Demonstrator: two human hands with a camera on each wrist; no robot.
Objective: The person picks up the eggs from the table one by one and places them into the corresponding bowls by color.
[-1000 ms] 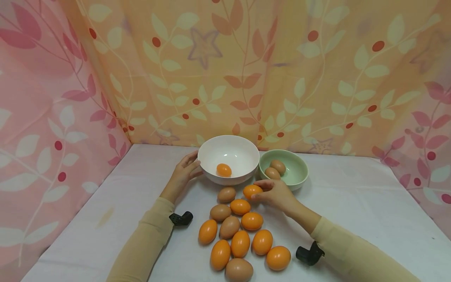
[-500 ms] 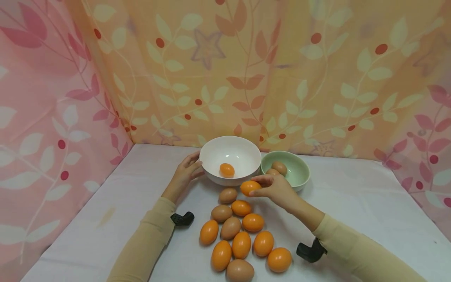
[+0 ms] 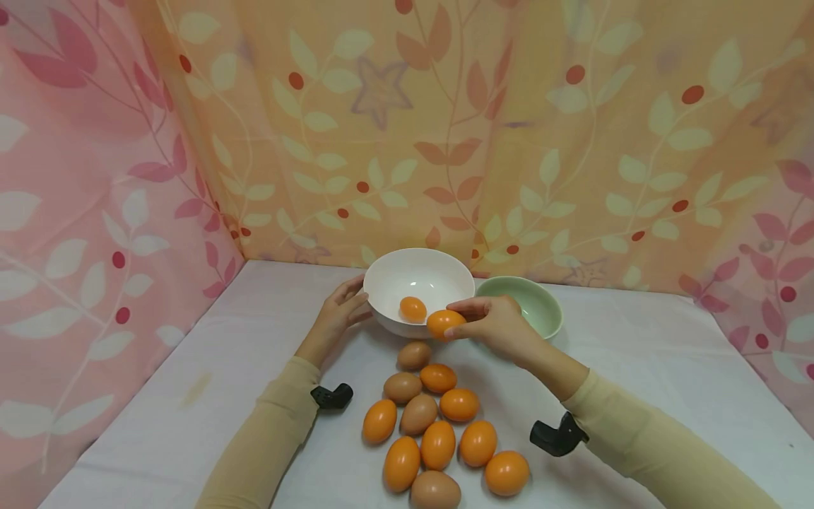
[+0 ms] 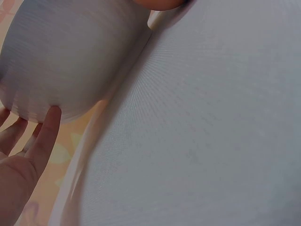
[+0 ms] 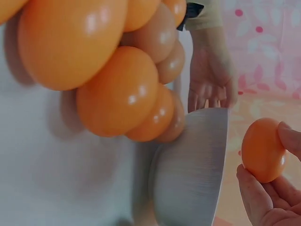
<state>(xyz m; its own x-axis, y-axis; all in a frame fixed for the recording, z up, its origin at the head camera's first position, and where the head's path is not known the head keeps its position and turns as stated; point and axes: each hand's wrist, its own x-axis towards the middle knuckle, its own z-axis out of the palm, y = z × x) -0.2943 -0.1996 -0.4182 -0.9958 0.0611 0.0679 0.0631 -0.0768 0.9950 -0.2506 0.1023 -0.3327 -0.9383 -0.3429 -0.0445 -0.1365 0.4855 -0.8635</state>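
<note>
Between thumb and fingers my right hand (image 3: 505, 331) pinches an orange egg (image 3: 445, 325), held at the near right rim of the white bowl (image 3: 422, 272). In the right wrist view the held egg (image 5: 264, 150) appears beyond the rim of the bowl (image 5: 190, 165). Another orange egg (image 3: 413, 309) lies inside this bowl. My left hand (image 3: 337, 311) touches the bowl's left side; the left wrist view shows extended fingers (image 4: 44, 136) against its outer wall. Behind my right hand stands a green bowl (image 3: 545, 304), its brown eggs mostly hidden by that hand.
Several loose orange eggs (image 3: 460, 405) and brown eggs (image 3: 418, 415) lie grouped on the white cloth in front of the bowls, between both forearms. Patterned curtains (image 3: 318, 141) enclose the back and sides. A black device (image 3: 559, 435) sits at each wrist.
My right hand has carried the orange egg up and left, from beside the loose eggs to the white bowl's rim. The left hand has stayed against the bowl. The view has shifted slightly.
</note>
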